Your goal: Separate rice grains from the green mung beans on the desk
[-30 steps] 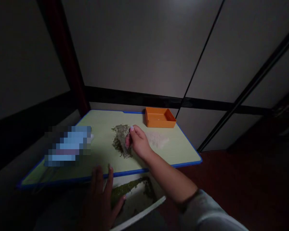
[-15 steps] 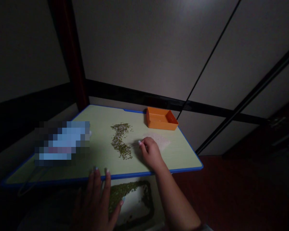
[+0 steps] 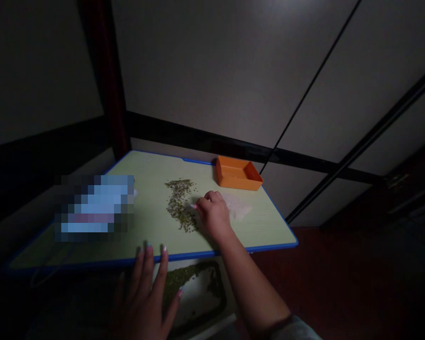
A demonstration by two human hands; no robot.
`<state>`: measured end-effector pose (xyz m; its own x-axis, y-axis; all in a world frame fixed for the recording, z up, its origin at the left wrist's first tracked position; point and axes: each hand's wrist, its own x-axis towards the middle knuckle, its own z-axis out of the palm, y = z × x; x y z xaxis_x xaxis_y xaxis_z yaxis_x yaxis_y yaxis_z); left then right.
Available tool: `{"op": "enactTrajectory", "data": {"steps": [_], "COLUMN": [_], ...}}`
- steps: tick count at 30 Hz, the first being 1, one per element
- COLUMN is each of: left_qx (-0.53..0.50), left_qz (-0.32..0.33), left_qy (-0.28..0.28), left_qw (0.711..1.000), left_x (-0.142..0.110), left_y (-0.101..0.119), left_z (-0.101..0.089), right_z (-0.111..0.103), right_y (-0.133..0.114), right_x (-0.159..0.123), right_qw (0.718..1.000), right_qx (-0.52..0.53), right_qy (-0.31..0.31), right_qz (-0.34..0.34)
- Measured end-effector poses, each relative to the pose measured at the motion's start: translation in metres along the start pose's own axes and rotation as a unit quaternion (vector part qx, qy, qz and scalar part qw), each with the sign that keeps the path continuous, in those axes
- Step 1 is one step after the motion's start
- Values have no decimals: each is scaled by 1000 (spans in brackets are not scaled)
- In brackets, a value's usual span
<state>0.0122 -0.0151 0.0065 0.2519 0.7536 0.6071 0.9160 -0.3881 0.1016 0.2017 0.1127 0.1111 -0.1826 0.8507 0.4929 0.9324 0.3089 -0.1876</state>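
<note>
Right grip (image 3: 214, 216) leftward, green grains (image 3: 185, 219) just beside

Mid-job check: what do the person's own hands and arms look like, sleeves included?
The left hand and right hand are ungloved, their visible nails pale-tipped. A greyish sleeve shows at the bottom edge on the right arm; the forearm beyond it is bare. No left sleeve is visible.

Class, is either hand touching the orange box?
No: the right hand is beside the green grains and the left hand at the table's near edge, both apart from the box.
</note>
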Motion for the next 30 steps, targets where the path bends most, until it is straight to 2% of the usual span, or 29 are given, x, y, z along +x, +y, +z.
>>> {"op": "enactTrajectory", "data": {"steps": [9, 16, 22, 30], "left_qx": [2, -9, -27, -48], "left_qz": [-11, -29, -33, -32], "left_qy": [-6, -20, -12, -24], "left_qw": [1000, 999, 999, 998], "left_x": [-3, -3, 1, 1], "left_y": [-2, 4, 14, 19], "left_z": [-3, -2, -3, -6], "right_z": [8, -1, -7, -8], "right_y": [2, 5, 9, 13], "right_x": [0, -9, -23, -49], "right_qw": [996, 993, 992, 989], "right_qx": [62, 93, 87, 87], "right_qy": [-8, -6, -16, 19], "right_qz": [-66, -68, -89, -121]}}
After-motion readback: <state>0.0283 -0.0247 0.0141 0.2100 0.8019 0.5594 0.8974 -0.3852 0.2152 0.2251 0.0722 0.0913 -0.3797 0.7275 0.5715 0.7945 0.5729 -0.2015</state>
